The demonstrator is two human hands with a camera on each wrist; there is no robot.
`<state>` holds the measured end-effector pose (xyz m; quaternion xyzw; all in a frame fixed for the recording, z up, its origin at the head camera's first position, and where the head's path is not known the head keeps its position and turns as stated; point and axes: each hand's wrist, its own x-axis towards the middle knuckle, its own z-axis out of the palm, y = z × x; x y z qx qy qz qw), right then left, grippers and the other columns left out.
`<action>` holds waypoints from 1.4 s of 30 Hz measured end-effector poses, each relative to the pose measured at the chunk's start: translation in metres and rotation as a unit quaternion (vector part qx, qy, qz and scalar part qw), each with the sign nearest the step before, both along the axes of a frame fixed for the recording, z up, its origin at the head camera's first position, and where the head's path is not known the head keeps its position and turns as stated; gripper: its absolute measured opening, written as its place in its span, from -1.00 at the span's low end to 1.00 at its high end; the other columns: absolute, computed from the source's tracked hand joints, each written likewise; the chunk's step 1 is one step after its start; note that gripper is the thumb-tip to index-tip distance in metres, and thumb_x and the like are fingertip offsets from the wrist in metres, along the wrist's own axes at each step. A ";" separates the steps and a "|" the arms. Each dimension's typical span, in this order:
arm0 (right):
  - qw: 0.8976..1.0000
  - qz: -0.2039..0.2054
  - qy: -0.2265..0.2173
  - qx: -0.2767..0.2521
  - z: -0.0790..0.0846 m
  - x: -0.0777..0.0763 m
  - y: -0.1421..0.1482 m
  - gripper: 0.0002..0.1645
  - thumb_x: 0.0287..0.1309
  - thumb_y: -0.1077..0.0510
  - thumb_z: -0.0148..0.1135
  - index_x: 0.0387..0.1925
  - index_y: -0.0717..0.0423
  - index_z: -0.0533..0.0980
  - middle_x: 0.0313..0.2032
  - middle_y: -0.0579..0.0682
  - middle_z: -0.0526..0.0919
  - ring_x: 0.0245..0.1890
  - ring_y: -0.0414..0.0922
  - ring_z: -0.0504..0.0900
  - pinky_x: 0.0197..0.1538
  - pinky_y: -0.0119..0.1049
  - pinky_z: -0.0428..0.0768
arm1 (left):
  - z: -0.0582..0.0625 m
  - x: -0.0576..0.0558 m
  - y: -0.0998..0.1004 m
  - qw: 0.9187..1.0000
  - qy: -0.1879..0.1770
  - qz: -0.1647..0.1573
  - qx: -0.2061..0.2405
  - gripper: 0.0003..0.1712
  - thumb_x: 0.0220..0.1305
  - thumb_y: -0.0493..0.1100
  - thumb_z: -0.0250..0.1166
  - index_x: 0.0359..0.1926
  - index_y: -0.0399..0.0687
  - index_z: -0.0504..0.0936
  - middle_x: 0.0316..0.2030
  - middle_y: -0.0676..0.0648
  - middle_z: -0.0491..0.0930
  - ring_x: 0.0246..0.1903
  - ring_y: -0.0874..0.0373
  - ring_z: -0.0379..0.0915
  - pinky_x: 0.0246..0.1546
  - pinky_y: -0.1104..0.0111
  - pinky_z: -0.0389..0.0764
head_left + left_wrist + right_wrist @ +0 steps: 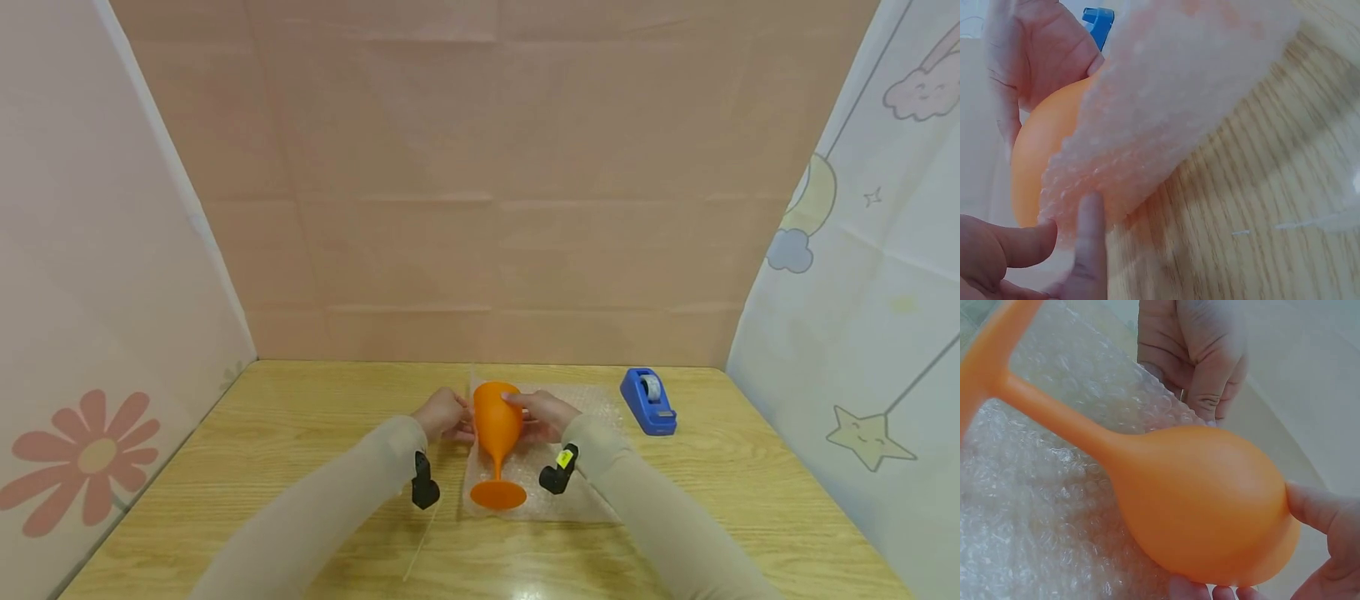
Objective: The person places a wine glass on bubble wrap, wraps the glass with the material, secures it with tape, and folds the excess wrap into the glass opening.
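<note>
An orange goblet (498, 421) lies on its side on a sheet of bubble wrap (577, 492), its round foot toward me. My right hand (550, 412) grips the bowl near the rim, with the thumb on one side and fingertips on the other, as the right wrist view shows on the goblet (1204, 500). On the other side, my left hand (447, 414) pinches the edge of the bubble wrap (1141, 119) between thumb and finger. That edge is raised against the bowl and covers part of it in the left wrist view.
A blue tape dispenser (648, 402) stands on the wooden table (330, 417) at the right, beyond the bubble wrap. A thin pale strip (422, 542) lies near the front. A tan curtain (487, 183) closes off the back, and patterned sheets hang at both sides.
</note>
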<state>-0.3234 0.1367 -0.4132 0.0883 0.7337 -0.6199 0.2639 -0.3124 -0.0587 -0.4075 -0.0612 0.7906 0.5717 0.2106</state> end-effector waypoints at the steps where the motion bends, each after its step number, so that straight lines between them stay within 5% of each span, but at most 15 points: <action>1: 1.000 0.000 -0.001 -0.001 -0.001 0.000 0.000 -0.24 0.23 -0.10 0.26 0.23 0.36 0.31 0.12 0.29 0.44 0.02 0.12 0.55 0.03 -0.12 0.64 | 0.000 0.000 0.000 1.000 0.005 -0.006 -0.011 -0.71 0.34 -0.42 0.11 0.05 -0.48 0.45 -0.29 -0.20 0.56 -0.48 0.12 0.53 -0.31 0.27 0.71; 7: 1.000 -0.012 -0.007 -0.001 0.006 0.007 -0.003 -0.33 0.32 -0.06 0.17 0.24 0.33 0.31 0.14 0.29 0.43 0.03 0.10 0.55 0.12 -0.06 0.59 | -0.004 -0.002 -0.004 0.999 0.005 -0.049 -0.005 -0.43 0.41 -0.34 0.07 0.34 -0.52 0.18 -0.07 -0.31 0.60 -0.39 0.06 0.60 -0.27 0.20 0.71; 12: 1.000 -0.015 -0.010 -0.005 0.005 0.006 -0.003 -0.31 0.32 -0.06 0.17 0.26 0.33 0.29 0.13 0.28 0.42 -0.02 0.07 0.55 0.13 -0.06 0.58 | -0.005 -0.005 -0.005 0.997 -0.008 -0.066 0.026 -0.45 0.44 -0.34 0.04 0.37 -0.47 0.18 0.06 -0.31 0.54 -0.39 0.12 0.56 -0.31 0.27 0.71; 24: 0.999 -0.015 -0.023 -0.042 0.002 0.005 0.004 -0.26 0.35 -0.03 0.13 0.35 0.33 0.16 0.21 0.39 0.33 -0.01 0.09 0.53 0.13 -0.05 0.58 | -0.003 -0.006 -0.002 0.997 -0.016 -0.060 0.040 -0.46 0.43 -0.35 0.04 0.34 -0.50 0.19 -0.01 -0.31 0.55 -0.30 0.05 0.60 -0.30 0.27 0.71; 35: 0.993 -0.004 -0.058 -0.102 0.002 0.004 0.019 -0.35 0.41 0.04 0.04 0.32 0.37 0.15 0.05 0.31 0.39 -0.04 0.09 0.52 0.25 0.04 0.46 | 0.000 -0.004 0.006 0.998 -0.010 -0.047 0.050 -0.50 0.40 -0.30 0.13 0.27 -0.43 0.25 -0.04 -0.27 0.51 -0.32 0.01 0.62 -0.27 0.22 0.71; 42: 1.000 0.007 -0.002 -0.011 0.008 0.004 0.020 -0.54 0.38 0.07 0.09 0.11 0.35 0.39 0.00 0.19 0.44 -0.19 -0.04 0.54 0.06 -0.16 0.62 | 0.003 -0.004 0.007 0.996 0.000 -0.063 0.057 -0.49 0.41 -0.31 0.12 0.27 -0.47 0.23 -0.04 -0.29 0.52 -0.29 -0.04 0.65 -0.24 0.18 0.70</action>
